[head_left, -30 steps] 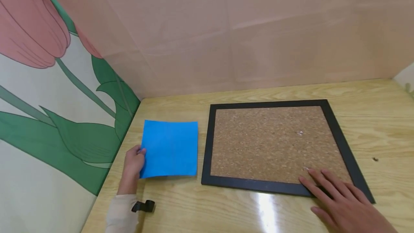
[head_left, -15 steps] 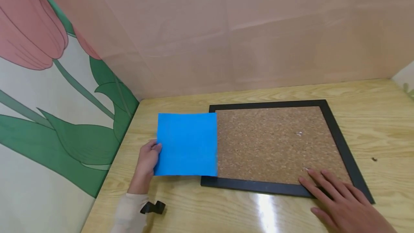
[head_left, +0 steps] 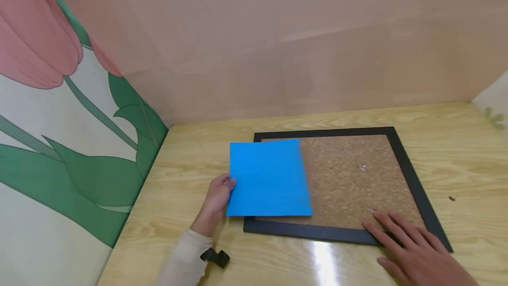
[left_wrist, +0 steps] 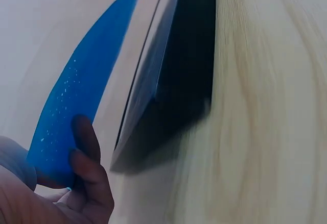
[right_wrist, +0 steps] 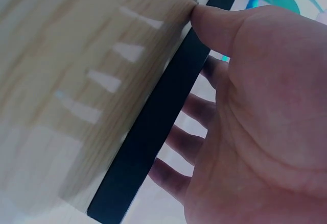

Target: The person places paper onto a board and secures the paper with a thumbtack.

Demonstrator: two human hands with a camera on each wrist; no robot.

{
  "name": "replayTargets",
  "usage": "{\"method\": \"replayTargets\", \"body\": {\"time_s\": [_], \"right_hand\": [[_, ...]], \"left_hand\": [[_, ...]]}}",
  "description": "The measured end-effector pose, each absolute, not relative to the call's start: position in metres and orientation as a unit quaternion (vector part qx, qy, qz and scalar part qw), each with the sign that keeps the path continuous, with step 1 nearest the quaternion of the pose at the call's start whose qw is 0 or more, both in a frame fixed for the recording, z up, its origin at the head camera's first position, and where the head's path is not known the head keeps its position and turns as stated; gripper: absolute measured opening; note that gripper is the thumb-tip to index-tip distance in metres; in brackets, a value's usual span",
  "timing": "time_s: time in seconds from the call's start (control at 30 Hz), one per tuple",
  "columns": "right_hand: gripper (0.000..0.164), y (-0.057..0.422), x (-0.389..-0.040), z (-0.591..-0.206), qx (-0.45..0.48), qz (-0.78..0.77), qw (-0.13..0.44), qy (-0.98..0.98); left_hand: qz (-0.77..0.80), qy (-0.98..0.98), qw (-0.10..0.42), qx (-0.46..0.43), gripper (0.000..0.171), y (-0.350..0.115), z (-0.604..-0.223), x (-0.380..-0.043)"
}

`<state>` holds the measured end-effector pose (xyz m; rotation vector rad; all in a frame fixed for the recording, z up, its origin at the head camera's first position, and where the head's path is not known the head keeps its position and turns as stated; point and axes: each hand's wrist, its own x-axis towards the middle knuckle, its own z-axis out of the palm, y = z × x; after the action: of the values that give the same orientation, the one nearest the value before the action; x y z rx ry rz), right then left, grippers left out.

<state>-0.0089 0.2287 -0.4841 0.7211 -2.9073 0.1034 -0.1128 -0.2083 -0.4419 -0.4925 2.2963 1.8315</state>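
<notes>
A square sheet of blue paper (head_left: 270,180) hangs over the left part of a cork board (head_left: 337,180) with a black frame. My left hand (head_left: 219,193) pinches the sheet by its left edge, thumb on top. In the left wrist view the paper (left_wrist: 84,81) stands clear of the frame (left_wrist: 186,45), bowed slightly, with fingertips behind its lower end. My right hand (head_left: 416,246) lies spread at the board's front right corner, fingertips on the cork. The right wrist view shows the palm and straight fingers along the frame's edge (right_wrist: 153,112).
Small clear bits (head_left: 363,167) sit on the cork. A small dark scrap (head_left: 451,198) lies on the wooden table (head_left: 468,158) right of the board. A pink covering (head_left: 278,47) rises behind the table, and a tulip-patterned cloth (head_left: 91,180) stands at the left.
My left hand has carried the blue paper rightward, from the table beside the board to over its left part. The right hand has stayed in place on the board.
</notes>
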Motion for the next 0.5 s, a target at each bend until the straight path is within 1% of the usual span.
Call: {"method": "replayTargets", "body": {"time_s": [0.1, 0.27, 0.33, 0.5], "right_hand": [[0.07, 0.228, -0.008, -0.483, 0.246, 0.033, 0.08, -0.965], [0.068, 0.227, -0.007, -0.48, 0.241, 0.03, 0.06, -0.968], [0.068, 0.228, -0.006, -0.479, 0.241, 0.034, 0.061, -0.968], [0.072, 0.231, -0.006, -0.479, 0.258, 0.039, 0.096, -0.961]], "left_hand": [[0.614, 0.771, 0.092, -0.138, 0.036, -0.192, -0.443, -0.116], [0.61, 0.778, 0.106, -0.104, 0.035, -0.163, -0.446, -0.119], [0.608, 0.78, 0.112, -0.098, 0.034, -0.152, -0.447, -0.121], [0.599, 0.783, 0.134, -0.097, 0.032, -0.128, -0.451, -0.125]]}}
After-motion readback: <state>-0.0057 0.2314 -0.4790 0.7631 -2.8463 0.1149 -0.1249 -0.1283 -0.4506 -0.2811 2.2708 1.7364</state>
